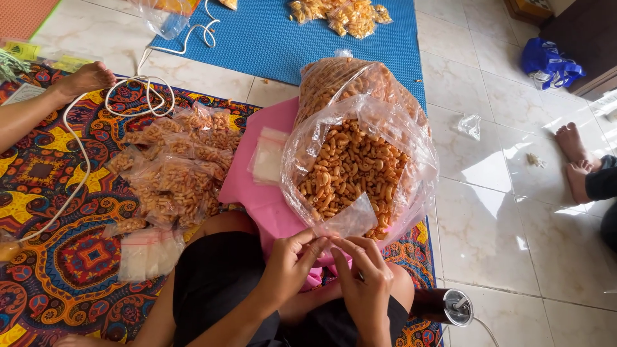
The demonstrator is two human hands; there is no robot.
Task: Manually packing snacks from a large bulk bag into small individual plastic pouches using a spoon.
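Down on the tiled floor [495, 212] we go, with a patterned rug [58, 212] spread wide on the left and a blue mat [270, 35] beyond it. Front and centre sits the big clear sack of orange macaroni snacks [350, 170], mouth gaping, leaning on a second full sack [347, 77] behind, both resting on a pink sheet [273, 160]. To the left, a heap of small filled packets [177, 167] lies on the rug, a stack of empty clear bags [148, 250] nearer the person's knee, another flat stack [267, 157] on the pink sheet. A white cord [138, 96] loops across the rug, and another person's hand [87, 77] rests at its far end; bare feet [575, 160] show at the right edge. Now the action: the left hand [289, 263] and right hand [366, 273] meet just below the sack's mouth, each grip pinched closed on the lower edge of one small empty plastic bag [350, 218], which stands up against the open sack. A small metal-capped object [450, 307] sits by the right knee.
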